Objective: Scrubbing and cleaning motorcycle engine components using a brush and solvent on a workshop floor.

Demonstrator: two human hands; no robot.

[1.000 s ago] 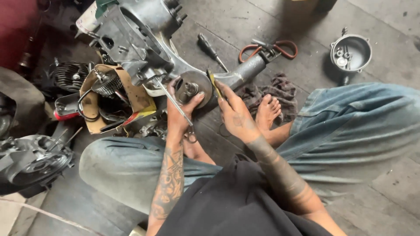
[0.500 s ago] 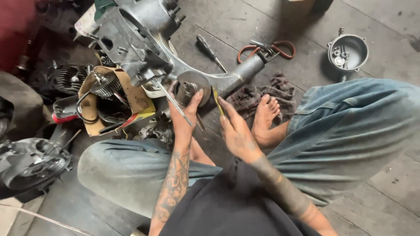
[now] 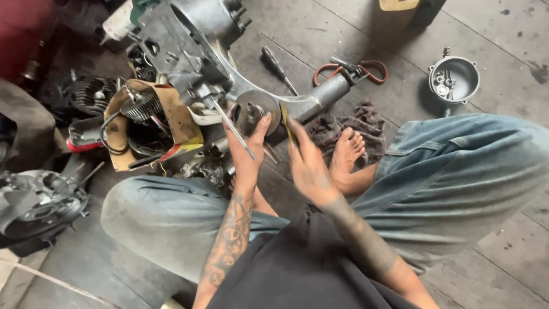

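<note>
A person sits cross-legged on a grey concrete floor (image 3: 503, 34), seen from above, in blue jeans and a dark shirt, with one bare foot (image 3: 347, 153) resting on a dark rag (image 3: 349, 123). Directly in front of the knees lies a grey metal scooter engine casing (image 3: 194, 40), its long arm reaching toward the person and ending in a round hub with a short shaft (image 3: 257, 111). The left hand (image 3: 247, 154), on a tattooed forearm, is closed around a long thin metal rod-like tool (image 3: 231, 126) that slants up and away toward the casing; the fingertips reach up to the edge of the hub. The right hand (image 3: 309, 166) sits just beside it, fingers together and pinching a slim yellowish tool (image 3: 287, 123), whose tip points at the hub's right edge. Both hands are close together, just below the hub. To the left of the casing stands an open cardboard box (image 3: 171, 114) holding a finned flywheel and cables, with more engine parts around it. Beyond the hub lie a screwdriver (image 3: 278, 68) and red-handled pliers (image 3: 366, 68). Well apart, at the upper right, stands a small round metal bowl-shaped part (image 3: 454, 79) with small pieces inside.
</note>
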